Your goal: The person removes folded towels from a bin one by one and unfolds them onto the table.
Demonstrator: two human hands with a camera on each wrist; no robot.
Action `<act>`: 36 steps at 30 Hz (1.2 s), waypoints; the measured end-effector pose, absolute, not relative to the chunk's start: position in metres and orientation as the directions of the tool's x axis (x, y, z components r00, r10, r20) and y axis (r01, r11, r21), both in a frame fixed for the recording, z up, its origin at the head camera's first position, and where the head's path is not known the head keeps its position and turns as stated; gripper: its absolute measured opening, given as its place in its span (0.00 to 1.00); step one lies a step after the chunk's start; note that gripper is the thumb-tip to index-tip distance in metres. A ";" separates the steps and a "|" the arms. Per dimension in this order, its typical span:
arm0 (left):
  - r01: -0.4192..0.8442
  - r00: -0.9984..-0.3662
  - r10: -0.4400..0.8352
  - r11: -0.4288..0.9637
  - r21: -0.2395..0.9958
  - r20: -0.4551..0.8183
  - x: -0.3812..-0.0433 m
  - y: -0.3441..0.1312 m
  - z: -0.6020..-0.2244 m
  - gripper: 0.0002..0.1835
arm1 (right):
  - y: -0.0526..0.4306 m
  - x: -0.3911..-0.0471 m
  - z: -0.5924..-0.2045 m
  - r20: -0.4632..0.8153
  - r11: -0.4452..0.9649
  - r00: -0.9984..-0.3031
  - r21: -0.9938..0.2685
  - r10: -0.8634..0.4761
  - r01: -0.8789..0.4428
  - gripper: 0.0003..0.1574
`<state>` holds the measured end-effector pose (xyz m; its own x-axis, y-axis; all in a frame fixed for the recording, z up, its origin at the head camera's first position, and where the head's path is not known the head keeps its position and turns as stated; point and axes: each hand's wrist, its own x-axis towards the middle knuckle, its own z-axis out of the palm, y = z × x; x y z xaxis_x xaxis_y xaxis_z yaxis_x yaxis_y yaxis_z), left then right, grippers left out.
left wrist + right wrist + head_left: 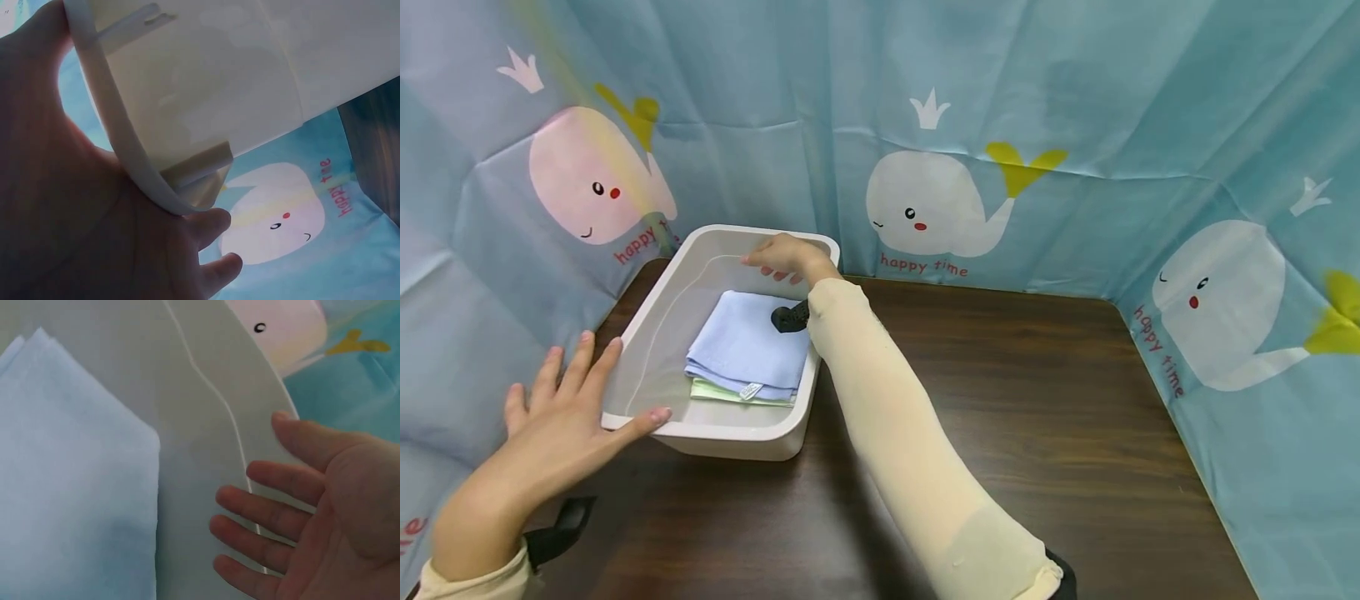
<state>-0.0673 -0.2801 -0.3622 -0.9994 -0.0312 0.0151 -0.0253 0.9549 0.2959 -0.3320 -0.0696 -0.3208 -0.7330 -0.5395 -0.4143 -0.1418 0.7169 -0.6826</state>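
Observation:
A white plastic bin stands on the table at left in the head view. Inside it, a folded light blue cloth with a small white tag lies on a folded pale green cloth. My left hand is at the bin's near left corner, fingers spread and straight, thumb over the rim. In the left wrist view the palm lies against the rim. My right hand reaches over the bin's far right part. Its fingers are loosely extended, holding nothing, apart from the blue cloth.
The dark brown wooden table extends right of the bin. A blue curtain with whale prints surrounds the table at the back and sides, close behind the bin. A black wrist piece on my right arm hangs over the blue cloth.

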 end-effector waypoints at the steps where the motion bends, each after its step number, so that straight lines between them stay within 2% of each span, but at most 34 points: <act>1: -0.023 -1.000 -0.028 0.955 0.297 0.012 -0.068 -0.280 -0.362 0.56 | -0.070 -0.333 -0.321 -0.406 0.716 -0.737 -0.682 -0.540 -0.150 0.25; 5: -0.027 -0.999 -0.031 0.953 0.300 0.009 -0.070 -0.279 -0.362 0.57 | -0.078 -0.335 -0.327 -0.357 0.704 -0.782 -0.696 -0.510 -0.141 0.20; 9: -0.031 -0.999 -0.037 0.952 0.303 0.013 -0.068 -0.281 -0.362 0.57 | -0.095 -0.334 -0.343 -0.345 0.689 -0.826 -0.721 -0.447 -0.071 0.22; 12: -0.038 -0.999 -0.043 0.951 0.307 0.012 -0.066 -0.283 -0.364 0.57 | -0.106 -0.335 -0.355 -0.331 0.708 -0.843 -0.702 -0.425 -0.081 0.23; 17: -0.046 -0.998 -0.055 0.951 0.307 0.021 -0.065 -0.283 -0.367 0.57 | -0.110 -0.334 -0.366 -0.277 0.749 -0.867 -0.644 -0.415 -0.154 0.18; 20: -0.041 -0.998 -0.051 0.950 0.310 0.022 -0.065 -0.281 -0.367 0.57 | -0.107 -0.332 -0.368 -0.284 0.769 -0.867 -0.619 -0.410 -0.161 0.17; 27: -0.033 -0.998 -0.045 0.953 0.301 0.032 -0.066 -0.282 -0.364 0.57 | -0.108 -0.329 -0.363 -0.365 0.847 -0.817 -0.469 -0.445 -0.252 0.25; 36: -0.025 -0.997 -0.045 0.949 0.313 0.055 -0.066 -0.280 -0.367 0.57 | -0.120 -0.321 -0.367 -0.377 0.856 -0.844 -0.489 -0.382 -0.169 0.23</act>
